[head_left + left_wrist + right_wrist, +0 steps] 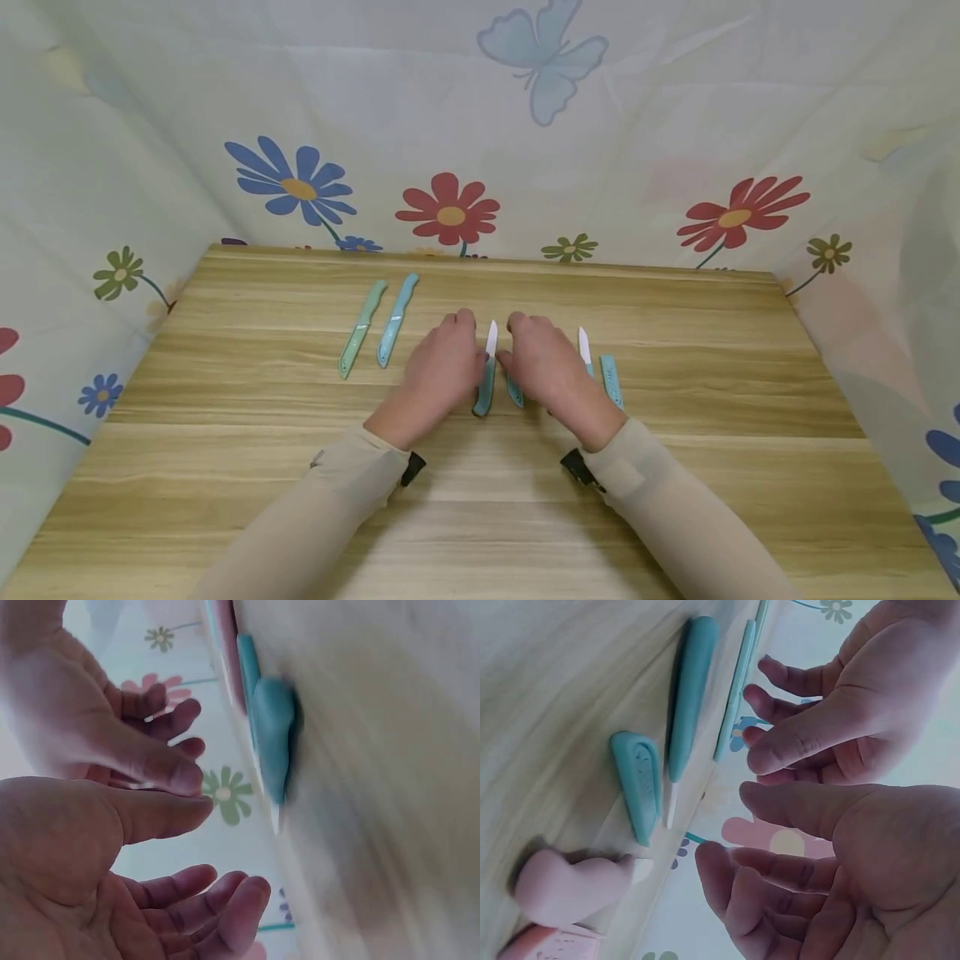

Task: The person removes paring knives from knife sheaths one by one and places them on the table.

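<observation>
Both hands hover over the middle of the table (450,517), the left hand (442,358) and right hand (551,358) facing each other. Their fingers are loosely bent around nothing, thumb tips close together in the wrist views. Between and below them lies an unsheathed paring knife (486,387), teal-handled with a white blade pointing away. Its neighbour, a teal sheath (637,787), is partly covered by the right hand in the head view. A pink-handled knife (574,885) and a pink sheath (551,945) show in the right wrist view.
On the left lie a green sheathed knife (362,329) and a blue sheathed knife (397,321), side by side. Right of the right hand are another bare white blade (584,346) and a blue sheath (611,379). A flowered curtain (375,83) surrounds the table's back and sides.
</observation>
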{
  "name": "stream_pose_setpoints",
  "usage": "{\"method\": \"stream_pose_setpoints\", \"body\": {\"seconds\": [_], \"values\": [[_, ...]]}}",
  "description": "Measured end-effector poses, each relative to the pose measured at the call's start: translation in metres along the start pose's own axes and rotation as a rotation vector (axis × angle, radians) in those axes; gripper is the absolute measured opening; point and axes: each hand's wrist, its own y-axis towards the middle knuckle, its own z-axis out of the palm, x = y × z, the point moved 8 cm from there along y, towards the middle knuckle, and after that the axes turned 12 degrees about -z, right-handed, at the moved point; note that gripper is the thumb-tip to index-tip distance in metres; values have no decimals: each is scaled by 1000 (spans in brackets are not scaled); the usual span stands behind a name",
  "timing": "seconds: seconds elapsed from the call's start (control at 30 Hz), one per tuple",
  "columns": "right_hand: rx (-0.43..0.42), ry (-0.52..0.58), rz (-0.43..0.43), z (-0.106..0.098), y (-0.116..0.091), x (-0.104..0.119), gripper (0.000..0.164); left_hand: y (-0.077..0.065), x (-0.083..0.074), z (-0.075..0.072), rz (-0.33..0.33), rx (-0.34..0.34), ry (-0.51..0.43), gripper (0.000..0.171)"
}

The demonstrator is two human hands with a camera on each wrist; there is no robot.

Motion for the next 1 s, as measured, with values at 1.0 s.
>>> {"method": "stream_pose_setpoints", "body": {"seconds": [1.0], "values": [[-55, -145, -178, 9, 13, 32, 49, 90, 65, -41, -22, -99, 131, 36]]}}
